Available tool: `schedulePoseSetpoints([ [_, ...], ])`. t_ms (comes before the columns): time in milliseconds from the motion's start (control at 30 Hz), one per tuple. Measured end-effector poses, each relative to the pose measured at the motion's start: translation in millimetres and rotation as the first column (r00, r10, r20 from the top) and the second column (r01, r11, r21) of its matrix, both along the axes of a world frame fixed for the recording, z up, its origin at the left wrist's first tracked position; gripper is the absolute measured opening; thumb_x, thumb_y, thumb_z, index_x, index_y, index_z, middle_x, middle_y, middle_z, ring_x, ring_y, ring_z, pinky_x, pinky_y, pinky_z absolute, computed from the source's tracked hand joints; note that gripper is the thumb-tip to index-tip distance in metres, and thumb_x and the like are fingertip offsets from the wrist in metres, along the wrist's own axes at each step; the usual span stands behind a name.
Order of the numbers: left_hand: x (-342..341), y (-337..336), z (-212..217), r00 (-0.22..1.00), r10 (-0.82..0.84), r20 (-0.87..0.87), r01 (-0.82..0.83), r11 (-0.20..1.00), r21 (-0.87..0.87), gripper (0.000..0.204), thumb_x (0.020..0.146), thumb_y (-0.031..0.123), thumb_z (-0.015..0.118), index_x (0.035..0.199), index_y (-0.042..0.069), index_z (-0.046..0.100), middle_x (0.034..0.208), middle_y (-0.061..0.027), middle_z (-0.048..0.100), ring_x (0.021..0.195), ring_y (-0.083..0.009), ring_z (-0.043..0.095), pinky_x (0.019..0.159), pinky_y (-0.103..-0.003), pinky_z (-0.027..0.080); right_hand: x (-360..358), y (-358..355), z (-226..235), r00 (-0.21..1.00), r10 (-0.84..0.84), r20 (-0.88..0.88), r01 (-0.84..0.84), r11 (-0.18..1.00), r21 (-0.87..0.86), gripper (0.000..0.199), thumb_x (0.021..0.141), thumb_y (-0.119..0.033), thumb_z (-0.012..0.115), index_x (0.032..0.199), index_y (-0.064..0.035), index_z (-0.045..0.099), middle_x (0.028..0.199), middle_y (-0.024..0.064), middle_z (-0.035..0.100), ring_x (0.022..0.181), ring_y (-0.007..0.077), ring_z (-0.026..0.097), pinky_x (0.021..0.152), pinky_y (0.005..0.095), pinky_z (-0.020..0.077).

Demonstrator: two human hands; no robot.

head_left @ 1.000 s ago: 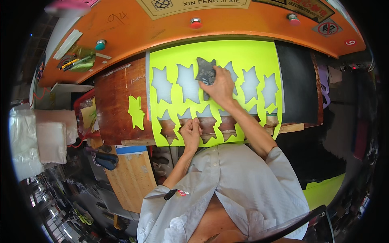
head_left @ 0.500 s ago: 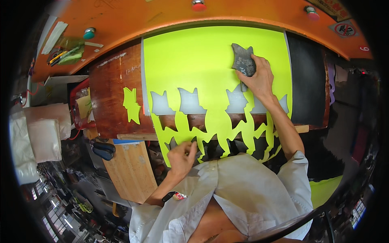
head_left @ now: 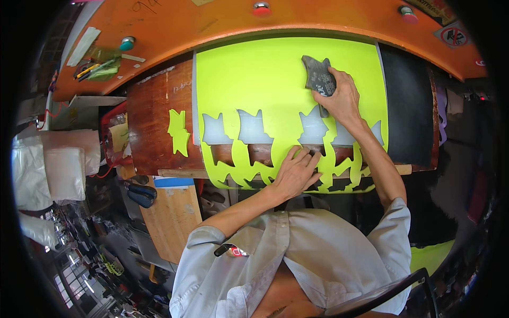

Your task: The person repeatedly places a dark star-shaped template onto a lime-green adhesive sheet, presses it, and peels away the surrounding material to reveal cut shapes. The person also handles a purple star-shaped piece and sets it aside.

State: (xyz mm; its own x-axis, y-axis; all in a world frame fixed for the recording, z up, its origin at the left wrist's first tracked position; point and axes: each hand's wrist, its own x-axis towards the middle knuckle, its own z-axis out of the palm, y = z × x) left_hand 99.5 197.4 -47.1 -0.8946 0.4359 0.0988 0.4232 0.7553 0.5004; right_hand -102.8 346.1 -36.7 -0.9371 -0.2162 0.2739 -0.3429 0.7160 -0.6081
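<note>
A bright yellow-green sheet [head_left: 249,69] lies over a white-grey board, its near part cut into several pointed openings. At the sheet's far right, my right hand [head_left: 342,100] grips a dark grey cutting die [head_left: 316,76] with pointed corners and chalky writing, its fingers around the near end. My left hand [head_left: 296,172] rests on the cut-out near part of the sheet, fingers apart, beside an opening. What lies under its palm is hidden. To the left, cut yellow-green pieces [head_left: 178,132] of similar pointed outline lie on the brown wooden surface [head_left: 151,119].
An orange machine beam [head_left: 201,21] with coloured buttons spans the far side. A black pad [head_left: 405,106] is at right. Left are a red crate [head_left: 108,132], clear plastic bags [head_left: 63,169] and pens [head_left: 90,70]. A wooden board [head_left: 172,217] sits lower left.
My left hand has moved right and forward onto the sheet's cut-out part, and the sheet's hanging near edge has lifted. My right hand stays at about the same spot with the die.
</note>
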Motion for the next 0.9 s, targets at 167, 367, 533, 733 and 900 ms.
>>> schedulePoseSetpoints([
  [167,17.0,-1.8,-4.3,1.0,-0.021,0.011,0.021,0.999,0.035,0.051,0.089,0.024,0.077,0.128,-0.004,0.061,0.112,-0.0207,0.066,0.114,-0.0344,0.06,0.11,-0.048,0.042,-11.4,-3.4,40.1,0.875,0.483,0.016,-0.483,0.872,0.075,0.072,0.071,-0.02,0.085,0.134,0.0046,0.058,0.128,0.0212,0.066,0.117,0.0359,0.062,0.106,0.0433,0.0468],
  [367,51.2,-27.5,18.9,0.998,0.013,0.069,-0.027,0.976,0.217,0.036,0.088,0.013,0.074,0.119,-0.001,0.065,0.115,-0.0184,0.069,0.118,-0.0356,0.062,0.103,-0.049,0.05,-30.5,-51.2,58.0,0.326,0.907,-0.265,-0.693,0.42,0.585,0.043,0.092,-0.01,0.058,0.134,-0.002,0.058,0.129,0.0121,0.067,0.124,0.0234,0.062,0.109,0.0365,0.0452],
  [533,2.1,-145.4,47.1,0.831,0.526,-0.184,-0.504,0.85,0.154,0.041,0.09,0.001,0.064,0.13,-0.006,0.061,0.131,-0.0269,0.064,0.127,-0.0474,0.057,0.108,-0.053,0.044,-21.1,-51.6,59.0,0.652,0.751,-0.103,-0.643,0.62,0.449,0.052,0.09,-0.016,0.067,0.137,0.0037,0.055,0.137,0.0188,0.061,0.129,0.0316,0.057,0.11,0.0429,0.0452],
  [733,-18.3,-164.8,33.9,0.957,0.291,0.007,-0.291,0.956,0.031,0.053,0.091,0.014,0.07,0.138,-0.005,0.057,0.145,-0.0242,0.057,0.14,-0.0421,0.048,0.119,-0.052,0.036,69.7,-86.3,31.2,0.982,-0.025,0.188,-0.003,0.989,0.146,0.096,0.078,-0.048,0.085,0.142,0.0133,0.049,0.15,0.037,0.042,0.132,0.0517,0.045,0.114,0.0567,0.0384],
  [900,43.4,-186.8,34.9,0.933,0.357,-0.046,-0.321,0.884,0.341,0.03,0.081,-0.002,0.072,0.111,-0.003,0.071,0.118,-0.0198,0.072,0.107,-0.0392,0.069,0.094,-0.045,0.055,66.7,-154.6,5.3,0.946,-0.32,0.043,0.315,0.944,0.096,0.093,0.075,-0.043,0.086,0.141,0.0112,0.051,0.151,0.0427,0.034,0.132,0.0558,0.041,0.113,0.0593,0.0334],
])
